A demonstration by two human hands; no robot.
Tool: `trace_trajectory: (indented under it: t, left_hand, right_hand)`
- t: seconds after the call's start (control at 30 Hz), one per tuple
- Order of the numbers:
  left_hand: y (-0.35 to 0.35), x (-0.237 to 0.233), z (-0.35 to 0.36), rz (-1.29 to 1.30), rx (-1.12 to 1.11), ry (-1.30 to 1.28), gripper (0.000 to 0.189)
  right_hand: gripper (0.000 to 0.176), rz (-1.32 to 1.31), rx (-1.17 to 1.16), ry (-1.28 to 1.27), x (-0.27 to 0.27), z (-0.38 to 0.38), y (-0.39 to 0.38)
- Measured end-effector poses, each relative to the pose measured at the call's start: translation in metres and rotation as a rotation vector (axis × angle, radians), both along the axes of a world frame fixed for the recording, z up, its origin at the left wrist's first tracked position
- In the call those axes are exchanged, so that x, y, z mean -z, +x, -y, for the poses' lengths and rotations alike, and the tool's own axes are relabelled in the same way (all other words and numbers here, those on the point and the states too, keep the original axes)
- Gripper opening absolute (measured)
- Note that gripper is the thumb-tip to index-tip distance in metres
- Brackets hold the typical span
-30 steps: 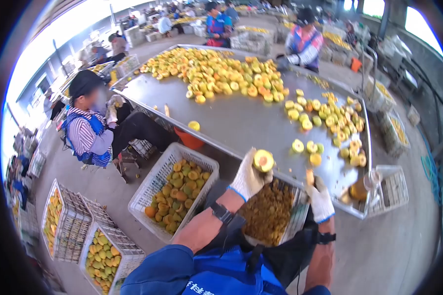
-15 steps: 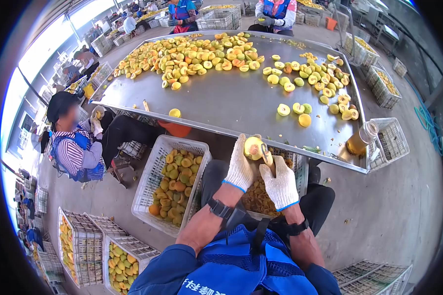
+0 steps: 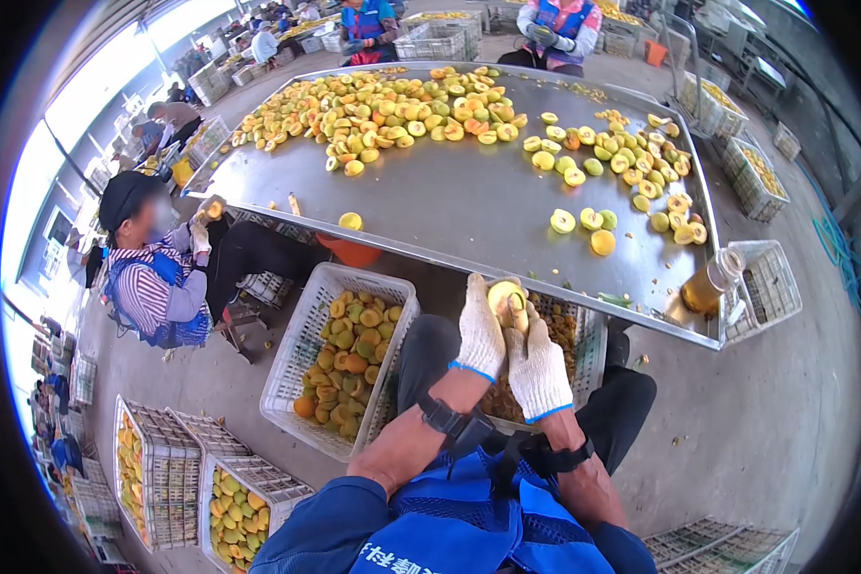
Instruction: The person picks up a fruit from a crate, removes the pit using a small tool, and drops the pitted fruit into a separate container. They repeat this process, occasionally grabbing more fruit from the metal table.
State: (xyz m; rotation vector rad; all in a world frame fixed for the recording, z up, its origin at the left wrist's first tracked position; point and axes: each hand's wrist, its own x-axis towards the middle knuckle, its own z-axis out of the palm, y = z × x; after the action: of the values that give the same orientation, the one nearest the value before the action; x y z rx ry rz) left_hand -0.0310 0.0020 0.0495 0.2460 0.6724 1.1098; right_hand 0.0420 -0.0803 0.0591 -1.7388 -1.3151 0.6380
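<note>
In a white knit glove, my left hand (image 3: 480, 330) holds a halved yellow fruit (image 3: 506, 298), its cut face up. My right hand (image 3: 538, 364), gloved too, is closed round a small tool (image 3: 518, 312) whose tip touches the cut face. Both hands are close together above a crate of scraps (image 3: 588, 346), just off the near edge of the metal table (image 3: 430, 196). On the table, a large pile of fruit halves (image 3: 378, 110) lies at the back left and a smaller group (image 3: 631, 158) at the right.
A white crate of fruit (image 3: 282, 383) stands left of my knees. A seated co-worker (image 3: 158, 277) is at the left, two more people across the table. A jar (image 3: 710, 282) stands on the right corner; more crates (image 3: 167, 478) stand lower left.
The fruit half has turned so its cut face shows more, and the tool now reaches into it. The view has shifted slightly. The co-worker's hands at the left have moved.
</note>
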Motion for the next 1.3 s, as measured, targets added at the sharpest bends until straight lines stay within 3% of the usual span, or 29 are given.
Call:
trace_trajectory:
  t: [0.1, 0.3, 0.37, 0.43, 0.5, 0.73, 0.9, 0.97, 1.2, 1.3]
  left_hand:
    - [0.000, 0.000, -0.001, -0.022, 0.008, 0.008, 0.058]
    - [0.001, -0.013, 0.008, -0.079, 0.029, 0.093, 0.044]
    - [0.000, -0.018, 0.010, -0.078, 0.039, 0.112, 0.041]
    - [-0.002, -0.019, 0.012, -0.095, 0.049, 0.149, 0.039]
    - [-0.004, -0.012, 0.013, -0.100, 0.035, 0.148, 0.038]
    - [-0.009, -0.013, 0.010, -0.199, 0.049, 0.235, 0.039]
    - [-0.010, -0.014, 0.011, -0.083, 0.084, 0.227, 0.037]
    - [-0.012, -0.014, 0.010, -0.117, 0.130, 0.316, 0.037]
    - [-0.015, -0.028, 0.014, -0.155, 0.153, 0.332, 0.036]
    - [-0.015, -0.026, 0.012, -0.296, 0.139, 0.455, 0.038]
  right_hand:
    - [0.045, 0.014, -0.014, -0.137, -0.010, 0.000, 0.000]
    - [0.042, 0.001, -0.013, -0.109, -0.001, 0.000, 0.002]
    - [0.040, 0.019, -0.017, 0.029, 0.014, -0.001, 0.004]
    - [0.035, 0.053, -0.016, 0.018, -0.006, 0.005, -0.002]
    - [0.041, 0.068, -0.034, -0.170, -0.016, 0.007, -0.006]
    - [0.056, 0.098, -0.077, -0.108, -0.007, 0.010, -0.003]
    - [0.035, 0.123, -0.097, -0.112, -0.008, 0.013, -0.001]
    - [0.034, 0.044, -0.149, 0.018, 0.007, 0.013, 0.005]
    - [0.026, 0.020, -0.118, -0.089, 0.001, 0.021, 0.000]
    - [0.026, -0.049, -0.118, -0.051, 0.006, 0.022, -0.002]
